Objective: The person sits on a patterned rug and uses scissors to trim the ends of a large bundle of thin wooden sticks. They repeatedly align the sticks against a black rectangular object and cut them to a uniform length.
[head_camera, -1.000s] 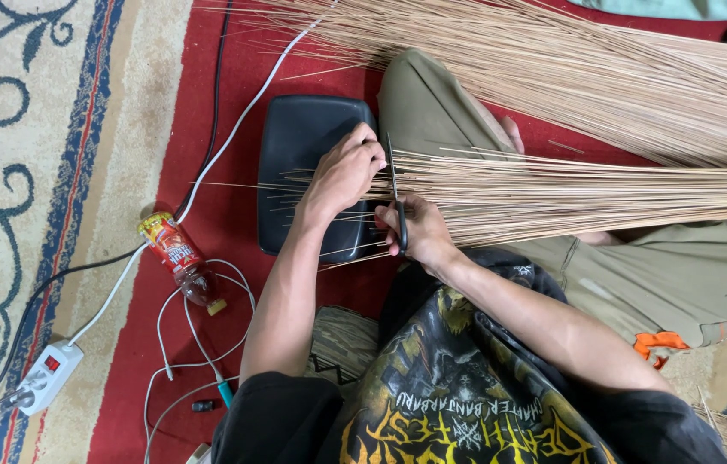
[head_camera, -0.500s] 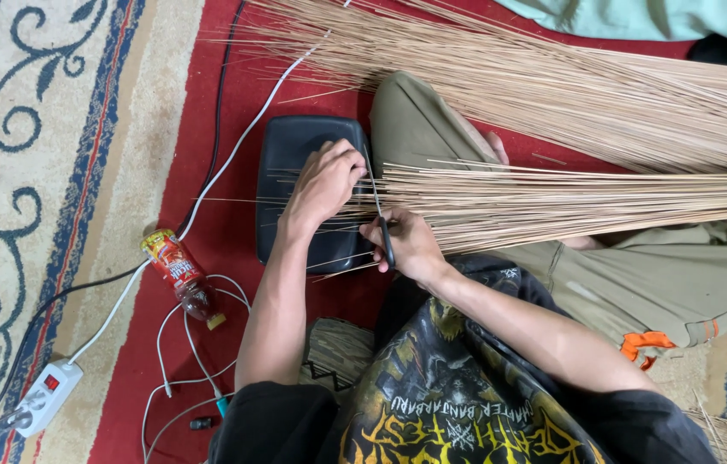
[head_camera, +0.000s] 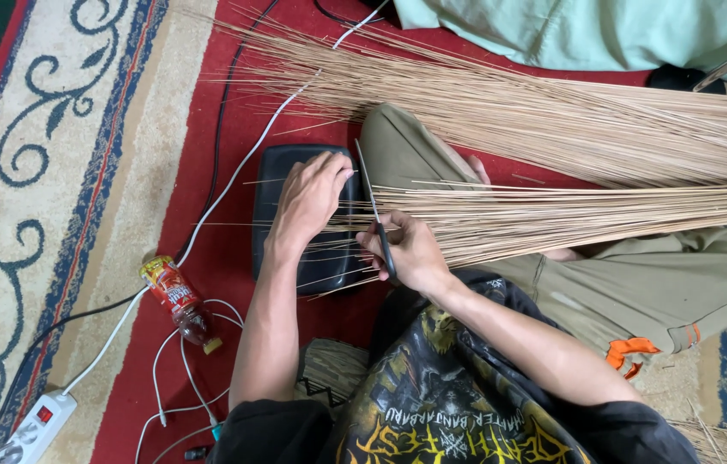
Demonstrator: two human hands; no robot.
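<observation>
Below, two hands: left hand (head_camera: 312,196) pressing sticks (head_camera: 501,219) on one black case (head_camera: 290,172); right hand (head_camera: 410,253) gripping one blade (head_camera: 376,219).

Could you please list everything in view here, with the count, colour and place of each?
thin sticks: large bundle, tan, fanned across the lap and carpet
knife: one, dark handle, in the right hand
black pad: one, under the stick tips
bottle: one, red label, lying on the carpet
power strip: one, white, lower left
cables: several, white and black, on the carpet
carpet: one, red with cream and blue border
left hand: pressing the stick tips
right hand: gripping the knife
</observation>
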